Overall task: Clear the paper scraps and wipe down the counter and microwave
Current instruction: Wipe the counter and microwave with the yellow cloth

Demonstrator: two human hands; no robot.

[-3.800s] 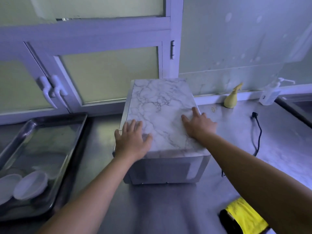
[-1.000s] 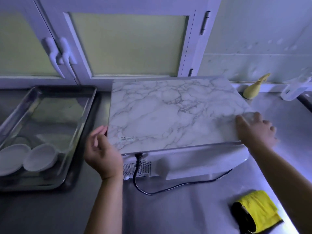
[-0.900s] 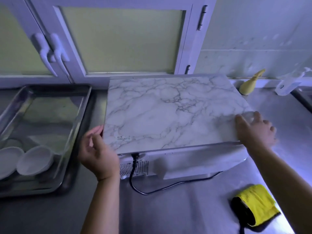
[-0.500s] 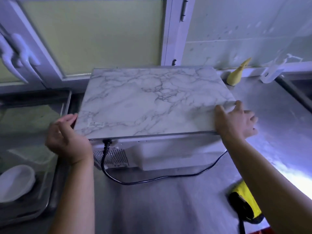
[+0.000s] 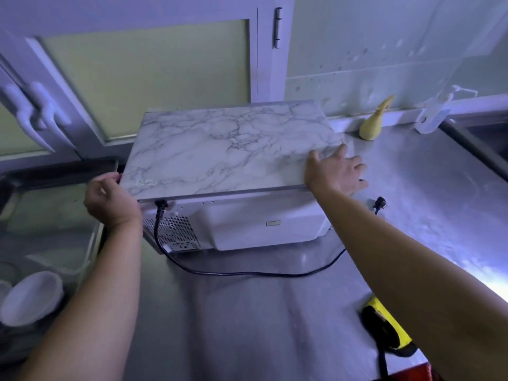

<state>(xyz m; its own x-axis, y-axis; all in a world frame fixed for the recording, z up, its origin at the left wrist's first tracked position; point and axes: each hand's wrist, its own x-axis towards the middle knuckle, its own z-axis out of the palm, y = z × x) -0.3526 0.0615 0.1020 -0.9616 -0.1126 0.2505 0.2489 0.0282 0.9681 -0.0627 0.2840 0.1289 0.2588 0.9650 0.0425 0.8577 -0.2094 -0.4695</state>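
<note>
A microwave [image 5: 220, 149] with a marble-patterned top stands on the steel counter [image 5: 247, 312], its vented back facing me. My left hand [image 5: 110, 199] grips its near left corner, fingers curled round the edge. At the near right corner my right hand [image 5: 332, 174] presses flat, thumb on top and fingers spread down the side. The black power cord [image 5: 247, 273] trails across the counter to a loose plug [image 5: 380, 202]. A folded yellow cloth [image 5: 384, 323] lies at the counter's front right, partly behind my right forearm. No paper scraps show.
A metal tray [image 5: 55, 171] with white bowls [image 5: 30, 298] sits left of the microwave. A yellow cone-shaped object [image 5: 372, 125] and a clear pump bottle [image 5: 431, 116] stand by the back wall. A sink edge [image 5: 481, 138] lies far right. Cabinet doors rise behind.
The microwave has been turned round, from front facing me to back facing me. In the last second both hands stayed at its near corners and it shifted slightly; the plug now shows.
</note>
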